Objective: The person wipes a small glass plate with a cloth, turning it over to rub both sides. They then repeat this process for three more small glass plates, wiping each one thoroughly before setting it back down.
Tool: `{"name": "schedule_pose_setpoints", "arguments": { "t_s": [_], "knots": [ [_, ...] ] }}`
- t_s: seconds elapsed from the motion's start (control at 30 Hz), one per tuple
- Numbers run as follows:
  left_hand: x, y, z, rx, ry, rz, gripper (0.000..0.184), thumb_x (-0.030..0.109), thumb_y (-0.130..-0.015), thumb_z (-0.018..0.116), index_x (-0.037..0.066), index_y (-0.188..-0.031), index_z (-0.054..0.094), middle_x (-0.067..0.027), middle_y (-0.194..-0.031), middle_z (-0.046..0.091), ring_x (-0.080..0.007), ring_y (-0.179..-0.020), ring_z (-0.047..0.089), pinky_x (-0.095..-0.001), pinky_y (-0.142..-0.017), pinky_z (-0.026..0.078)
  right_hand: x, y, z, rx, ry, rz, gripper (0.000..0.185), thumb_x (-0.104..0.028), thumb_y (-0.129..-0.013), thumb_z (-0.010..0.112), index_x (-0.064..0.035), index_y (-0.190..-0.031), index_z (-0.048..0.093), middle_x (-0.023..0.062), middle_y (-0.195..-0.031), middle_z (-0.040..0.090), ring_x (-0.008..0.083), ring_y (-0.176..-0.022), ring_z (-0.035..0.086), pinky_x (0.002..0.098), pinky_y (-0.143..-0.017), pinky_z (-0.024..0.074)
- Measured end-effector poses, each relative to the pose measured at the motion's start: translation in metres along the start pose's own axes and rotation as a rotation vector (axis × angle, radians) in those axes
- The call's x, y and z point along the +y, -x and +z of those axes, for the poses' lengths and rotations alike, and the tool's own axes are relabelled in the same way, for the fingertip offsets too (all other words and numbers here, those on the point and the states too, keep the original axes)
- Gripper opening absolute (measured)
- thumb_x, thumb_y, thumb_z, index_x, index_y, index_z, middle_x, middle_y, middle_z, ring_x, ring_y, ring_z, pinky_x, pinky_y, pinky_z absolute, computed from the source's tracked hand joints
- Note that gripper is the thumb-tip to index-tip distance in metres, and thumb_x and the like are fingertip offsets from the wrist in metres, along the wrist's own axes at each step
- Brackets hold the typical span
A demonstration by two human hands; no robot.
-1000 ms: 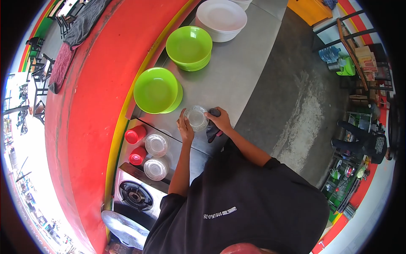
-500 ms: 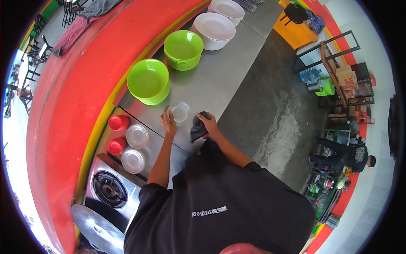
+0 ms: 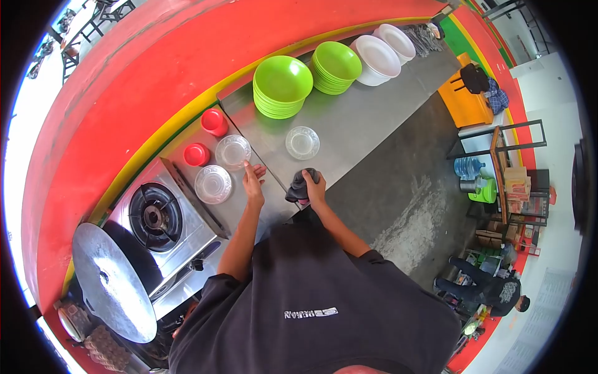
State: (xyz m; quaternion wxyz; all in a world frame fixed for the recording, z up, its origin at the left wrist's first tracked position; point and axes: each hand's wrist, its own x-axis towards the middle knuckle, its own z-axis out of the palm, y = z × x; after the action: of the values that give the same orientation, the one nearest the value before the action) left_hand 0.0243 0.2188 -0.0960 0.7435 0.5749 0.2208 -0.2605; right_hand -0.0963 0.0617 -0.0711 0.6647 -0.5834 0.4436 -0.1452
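My right hand (image 3: 316,188) is closed around a bunched dark cloth (image 3: 302,183) near the counter's front edge. Fingers extended, my left hand (image 3: 253,179) is open at the near rim of a clear glass bowl (image 3: 234,151); whether it touches the rim I cannot tell. Beside that one sits another clear bowl (image 3: 213,184), closer to the stove. A separate clear bowl (image 3: 303,143) rests on the steel counter (image 3: 361,124), apart from both hands. Two red cups (image 3: 214,122) stand behind the paired bowls.
Stacked green bowls (image 3: 283,84) and white bowls (image 3: 377,59) line the back of the counter. To the left are a gas stove (image 3: 156,215) and a large round metal lid (image 3: 115,283). Another person (image 3: 492,290) is at the far right, by crowded shelves.
My left hand has left the separate clear bowl and moved left to the paired bowls. My right hand still grips the cloth. The view has turned, bringing more of the stove into sight.
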Motion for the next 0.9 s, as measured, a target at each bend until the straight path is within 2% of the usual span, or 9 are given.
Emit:
{"name": "schedule_pose_setpoints", "arguments": {
  "t_s": [0.07,0.2,0.27,0.43,0.53,0.57,0.67,0.7,0.9],
  "knots": [
    [0.007,-0.009,-0.015,-0.014,-0.011,-0.02,0.08,0.076,-0.092,0.039,0.004,-0.12,0.062,-0.0067,-0.111,0.071,-0.0149,-0.098,0.061,-0.0295,-0.074,0.037,0.014,-0.005,0.012,0.003,0.029,-0.098,0.033,-0.031,-0.088,0.075,-0.0018,-0.101,0.067,0.006,-0.091,0.068,0.013,-0.084,0.062,0.0297,-0.078,0.0502],
    [0.015,-0.022,-0.029,-0.036,0.006,-0.144,0.078,0.075,-0.093,0.038,0.007,-0.124,0.062,-0.0017,-0.119,0.07,-0.0123,-0.104,0.06,-0.0282,-0.072,0.033,0.008,0.02,0.025,-0.072,-0.052,-0.02,0.037,-0.033,-0.088,0.075,-0.0018,-0.101,0.062,0.0088,-0.082,0.064,0.0167,-0.059,0.063,0.0313,-0.044,0.0516],
    [0.014,-0.032,-0.034,-0.066,0.091,-0.207,0.072,0.069,-0.096,0.037,0.008,-0.122,0.064,-0.0019,-0.118,0.071,-0.0133,-0.105,0.062,-0.0267,-0.074,0.034,0.04,0.013,0.03,-0.065,0.001,-0.188,0.038,-0.035,-0.088,0.074,-0.0021,-0.103,0.06,0.0096,-0.08,0.063,0.018,-0.05,0.061,0.0312,-0.034,0.0476],
    [0.012,-0.033,-0.033,-0.152,0.12,-0.212,0.057,0.054,-0.104,0.036,0.009,-0.122,0.064,-0.0017,-0.119,0.071,-0.0124,-0.108,0.062,-0.0252,-0.073,0.035,0.005,0.029,0.029,-0.072,-0.01,0.023,0.04,-0.035,-0.089,0.072,-0.002,-0.106,0.058,0.0103,-0.077,0.063,0.0179,-0.041,0.058,0.0314,-0.028,0.0444],
    [0.016,-0.036,-0.032,-0.231,0.123,-0.229,0.051,0.05,-0.105,0.037,0.009,-0.122,0.063,-0.0009,-0.119,0.07,-0.012,-0.108,0.061,-0.0259,-0.075,0.036,0.0,0.027,0.031,-0.083,-0.097,0.044,0.041,-0.036,-0.089,0.073,-0.002,-0.107,0.058,0.0096,-0.078,0.063,0.0174,-0.043,0.058,0.031,-0.028,0.0443],
    [0.015,-0.035,-0.034,-0.263,0.107,-0.231,0.051,0.051,-0.104,0.038,0.01,-0.124,0.061,0.0001,-0.12,0.069,-0.0118,-0.108,0.06,-0.0265,-0.077,0.037,0.0,0.026,0.031,-0.076,-0.091,0.043,0.04,-0.035,-0.089,0.074,-0.0027,-0.108,0.059,0.0084,-0.081,0.064,0.016,-0.054,0.063,0.03,-0.04,0.0507],
    [0.01,-0.025,-0.033,-0.319,0.12,-0.258,0.048,0.049,-0.105,0.039,0.009,-0.119,0.062,-0.001,-0.116,0.07,-0.0118,-0.105,0.062,-0.0284,-0.077,0.038,0.003,0.029,0.036,-0.022,-0.196,0.024,0.04,-0.035,-0.09,0.074,-0.0031,-0.109,0.06,0.0067,-0.086,0.065,0.0138,-0.069,0.065,0.0296,-0.057,0.0541],
    [0.008,-0.019,-0.033,-0.329,0.131,-0.27,0.047,0.047,-0.105,0.039,0.009,-0.116,0.063,-0.002,-0.113,0.071,-0.0119,-0.103,0.063,-0.029,-0.076,0.038,-0.003,0.036,0.035,-0.043,-0.258,0.051,0.041,-0.036,-0.091,0.072,-0.0025,-0.111,0.06,0.0059,-0.092,0.066,0.0129,-0.08,0.065,0.029,-0.071,0.0538],
    [0.018,0.063,-0.028,-0.625,-0.488,0.044,0.052,0.043,-0.106,0.042,0.002,-0.093,0.07,-0.0064,-0.091,0.073,-0.0156,-0.088,0.065,-0.0311,-0.078,0.044,-0.015,0.039,0.024,0.061,-0.453,0.001,0.048,-0.039,-0.093,0.069,-0.0018,-0.121,0.057,0.0061,-0.103,0.066,0.0142,-0.091,0.064,0.0295,-0.082,0.0528]
  ]
}}
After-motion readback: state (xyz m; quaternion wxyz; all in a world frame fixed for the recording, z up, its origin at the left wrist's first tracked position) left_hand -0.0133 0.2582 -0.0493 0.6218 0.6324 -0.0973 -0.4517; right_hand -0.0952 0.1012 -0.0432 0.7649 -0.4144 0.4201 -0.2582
